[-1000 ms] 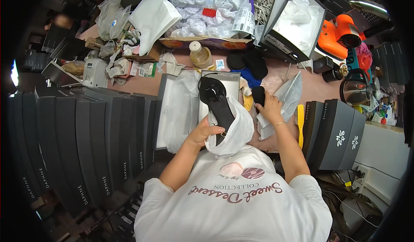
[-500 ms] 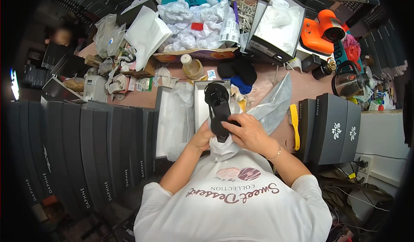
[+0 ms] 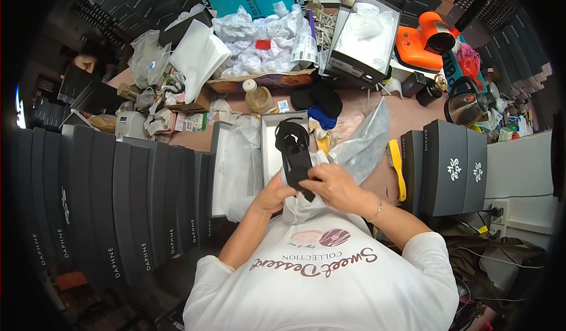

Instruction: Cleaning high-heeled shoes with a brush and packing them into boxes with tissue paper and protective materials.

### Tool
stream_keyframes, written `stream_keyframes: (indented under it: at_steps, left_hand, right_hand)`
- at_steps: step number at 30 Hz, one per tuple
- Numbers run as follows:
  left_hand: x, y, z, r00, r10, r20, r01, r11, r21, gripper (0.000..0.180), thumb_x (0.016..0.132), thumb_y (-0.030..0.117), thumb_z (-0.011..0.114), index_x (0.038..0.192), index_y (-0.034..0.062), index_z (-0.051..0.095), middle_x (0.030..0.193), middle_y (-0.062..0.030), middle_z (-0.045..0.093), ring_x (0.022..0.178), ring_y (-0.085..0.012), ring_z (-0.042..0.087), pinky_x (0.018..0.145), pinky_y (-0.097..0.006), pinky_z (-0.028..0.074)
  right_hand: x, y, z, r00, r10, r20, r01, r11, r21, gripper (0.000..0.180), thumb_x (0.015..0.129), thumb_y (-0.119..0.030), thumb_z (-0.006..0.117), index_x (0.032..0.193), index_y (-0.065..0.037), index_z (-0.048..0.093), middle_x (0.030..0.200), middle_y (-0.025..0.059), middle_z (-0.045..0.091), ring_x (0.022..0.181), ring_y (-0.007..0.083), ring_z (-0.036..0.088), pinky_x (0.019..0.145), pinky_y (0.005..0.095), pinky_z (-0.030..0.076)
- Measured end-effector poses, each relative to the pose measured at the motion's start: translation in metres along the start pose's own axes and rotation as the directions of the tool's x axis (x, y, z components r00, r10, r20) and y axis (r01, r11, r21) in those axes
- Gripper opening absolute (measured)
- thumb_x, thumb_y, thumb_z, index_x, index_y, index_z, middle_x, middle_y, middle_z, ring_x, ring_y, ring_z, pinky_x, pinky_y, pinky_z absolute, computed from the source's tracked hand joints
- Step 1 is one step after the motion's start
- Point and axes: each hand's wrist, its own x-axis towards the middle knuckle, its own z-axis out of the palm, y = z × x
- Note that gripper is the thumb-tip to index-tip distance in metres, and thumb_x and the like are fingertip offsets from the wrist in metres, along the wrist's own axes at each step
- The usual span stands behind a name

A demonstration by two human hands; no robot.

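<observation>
Close to my body, a black strappy sandal [image 3: 296,164] is held over a piece of white wrapping [image 3: 299,209]. Its looped straps point away from me. My left hand [image 3: 273,195] is closed around the near left side of the sandal, with the wrapping bunched under it. From the right, my right hand [image 3: 337,186] grips the sandal's near end with bent fingers; the fingertips are partly hidden. Just beyond the sandal lies an open shoe box [image 3: 270,154]. To its left is a grey-edged box part [image 3: 221,174] with white tissue [image 3: 244,148] in it.
Dark shoe boxes [image 3: 132,195] stand in a row at left, with more boxes [image 3: 445,169] at right beside a yellow-handled brush [image 3: 397,169]. Farther back are a glass jar [image 3: 257,98], a carton of crumpled paper [image 3: 259,78], an orange device [image 3: 420,48] and a kettle [image 3: 466,104].
The sandal has turned a little, its near end now tilting down to the right. My right fingers have shifted along its near end. The whole view has moved slightly.
</observation>
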Motion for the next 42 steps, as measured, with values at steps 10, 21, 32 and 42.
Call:
stream_keyframes:
  at_steps: [10, 21, 32, 42]
  left_hand:
    - [-0.013, 0.001, -0.006, 0.994, 0.084, -0.067, -0.090, 0.991, -0.103, 0.064, 0.069, 0.002, 0.065, 0.129, 0.0003, 0.043, 0.113, -0.0100, 0.060, 0.101, -0.0185, 0.062, 0.089, -0.031, 0.050]
    - [-0.015, 0.027, 0.009, 0.997, 0.073, -0.023, -0.065, 0.962, 0.267, 0.065, 0.070, 0.001, 0.064, 0.131, 0.0018, 0.041, 0.110, -0.0100, 0.060, 0.098, -0.0199, 0.062, 0.085, -0.033, 0.051]
    - [-0.014, 0.062, 0.019, 0.932, 0.190, 0.309, -0.222, -0.374, 0.900, 0.055, 0.070, -0.005, 0.058, 0.122, 0.0079, 0.050, 0.091, -0.0111, 0.060, 0.095, -0.0314, 0.057, 0.095, -0.045, 0.039]
    - [-0.043, -0.005, -0.021, 0.628, 0.778, 0.013, -0.103, 0.067, 0.992, 0.051, 0.071, -0.008, 0.060, 0.120, 0.0064, 0.059, 0.108, -0.0161, 0.053, 0.098, -0.0312, 0.056, 0.084, -0.038, 0.046]
  right_hand:
    - [-0.024, -0.001, -0.033, 0.931, 0.160, 0.329, -0.319, 0.796, 0.514, 0.027, 0.077, -0.001, 0.060, 0.103, -0.002, 0.067, 0.095, 0.0107, 0.057, 0.088, 0.0250, 0.058, 0.078, 0.0326, 0.046]
    - [-0.007, 0.082, -0.025, 0.766, 0.642, -0.018, -0.408, 0.509, 0.757, 0.058, 0.089, -0.020, 0.063, 0.138, -0.004, 0.038, 0.116, 0.0207, 0.056, 0.098, 0.0214, 0.062, 0.080, 0.0284, 0.052]
    - [-0.011, -0.024, -0.021, 0.874, 0.403, 0.273, -0.460, 0.500, 0.734, 0.053, 0.085, -0.024, 0.069, 0.130, -0.004, 0.050, 0.112, 0.0073, 0.062, 0.097, 0.0126, 0.058, 0.085, 0.0278, 0.048]
    - [-0.060, -0.034, -0.006, 0.566, 0.705, 0.427, -0.438, -0.182, 0.880, 0.034, 0.091, -0.019, 0.056, 0.113, 0.006, 0.052, 0.103, 0.0145, 0.061, 0.085, 0.0196, 0.064, 0.070, 0.0330, 0.059]
